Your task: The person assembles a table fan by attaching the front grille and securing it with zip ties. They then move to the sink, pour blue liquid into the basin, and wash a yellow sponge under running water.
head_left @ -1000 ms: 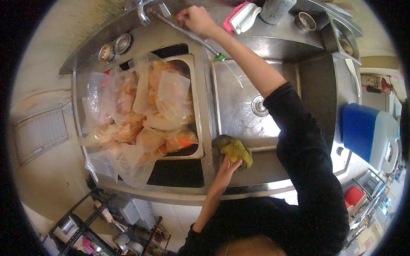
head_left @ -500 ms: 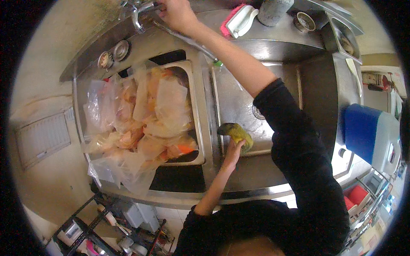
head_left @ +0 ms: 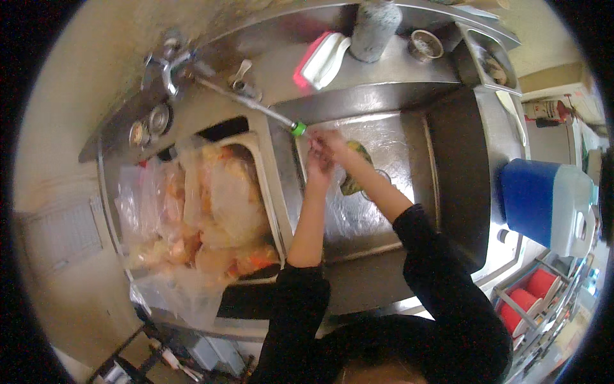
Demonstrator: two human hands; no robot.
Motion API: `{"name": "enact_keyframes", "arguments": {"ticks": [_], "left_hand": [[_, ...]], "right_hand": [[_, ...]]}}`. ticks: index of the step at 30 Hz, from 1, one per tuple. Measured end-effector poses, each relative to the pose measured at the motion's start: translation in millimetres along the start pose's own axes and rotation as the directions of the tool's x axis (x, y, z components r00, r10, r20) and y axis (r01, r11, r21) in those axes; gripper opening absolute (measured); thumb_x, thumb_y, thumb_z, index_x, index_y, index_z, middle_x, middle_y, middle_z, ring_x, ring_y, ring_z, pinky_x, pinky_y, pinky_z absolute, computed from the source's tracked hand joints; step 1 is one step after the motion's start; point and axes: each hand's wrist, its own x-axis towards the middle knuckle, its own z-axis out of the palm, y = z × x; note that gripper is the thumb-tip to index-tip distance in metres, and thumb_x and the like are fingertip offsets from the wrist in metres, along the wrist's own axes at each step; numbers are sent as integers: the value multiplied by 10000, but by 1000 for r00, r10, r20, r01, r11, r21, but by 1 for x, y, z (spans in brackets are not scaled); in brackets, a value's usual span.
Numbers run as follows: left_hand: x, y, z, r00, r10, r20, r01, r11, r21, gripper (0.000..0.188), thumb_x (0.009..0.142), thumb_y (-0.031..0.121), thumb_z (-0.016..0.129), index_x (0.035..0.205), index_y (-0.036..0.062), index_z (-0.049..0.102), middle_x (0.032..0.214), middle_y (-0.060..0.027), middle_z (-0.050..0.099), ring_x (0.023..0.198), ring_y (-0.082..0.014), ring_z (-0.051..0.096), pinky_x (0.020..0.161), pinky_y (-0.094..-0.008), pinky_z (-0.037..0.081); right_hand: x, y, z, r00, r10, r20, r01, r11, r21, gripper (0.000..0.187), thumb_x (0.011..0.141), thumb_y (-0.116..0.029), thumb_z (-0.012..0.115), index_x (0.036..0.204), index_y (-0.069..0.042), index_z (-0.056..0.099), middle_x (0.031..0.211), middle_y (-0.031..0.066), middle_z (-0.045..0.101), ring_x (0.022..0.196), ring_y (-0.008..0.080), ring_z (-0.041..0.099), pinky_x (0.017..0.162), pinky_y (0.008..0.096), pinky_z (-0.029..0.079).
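My left hand [head_left: 318, 161] and my right hand [head_left: 330, 144] meet over the near-left part of the sink basin [head_left: 409, 221], just below the green tip of the faucet hose [head_left: 299, 128]. They touch each other, and motion smears their fingers. I cannot make out anything held between them. Beneath my right wrist, a yellow-and-green sponge-like piece [head_left: 361, 152] lies on the basin floor beside the drain, partly covered by my forearm. The faucet [head_left: 169, 75] is at the upper left; whether water runs is hard to see.
A left basin [head_left: 272, 192] holds several clear plastic bags [head_left: 224, 198] of pale orange contents. Along the back ledge are a pink-and-white brush [head_left: 322, 61], a grey cylinder [head_left: 376, 31] and a small metal bowl [head_left: 425, 46]. A blue-filled jug [head_left: 543, 201] stands at right.
My right hand has come down from the faucet to meet my left hand under the hose tip. My left hand has let go of the sponge-like piece, which now lies in the basin.
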Motion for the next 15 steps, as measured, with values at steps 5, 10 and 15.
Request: {"name": "enact_keyframes", "arguments": {"ticks": [5, 10, 15], "left_hand": [[38, 27, 2, 997, -52, -54, 55, 997, 54, 339, 820, 240, 572, 1131, 108, 596, 1082, -74, 619, 939, -217, 592, 826, -357, 495], [51, 46, -4, 997, -47, -57, 72, 814, 577, 244, 826, 189, 587, 1059, 123, 611, 983, -50, 623, 766, -157, 574, 589, -291, 454], [49, 58, 10, 970, -240, -40, 240, 971, 5, 126, 870, 137, 552, 986, 100, 585, 706, -2, 494, 519, -105, 396, 455, -204, 333]], "right_hand": [[11, -5, 35, 933, 279, -227, -265, 960, 92, 212, 857, -200, 548, 914, 2, 569, 856, 169, 604, 860, 258, 590, 675, 401, 473], [-62, -84, -14, 999, -24, -42, 9, 947, -322, 258, 843, -245, 573, 818, 10, 606, 581, 108, 570, 520, 200, 550, 531, 358, 454], [-179, -148, -121, 944, 203, -258, -294, 872, -391, 299, 879, -194, 571, 658, 1, 623, 632, 72, 597, 517, 155, 557, 539, 307, 457]]}}
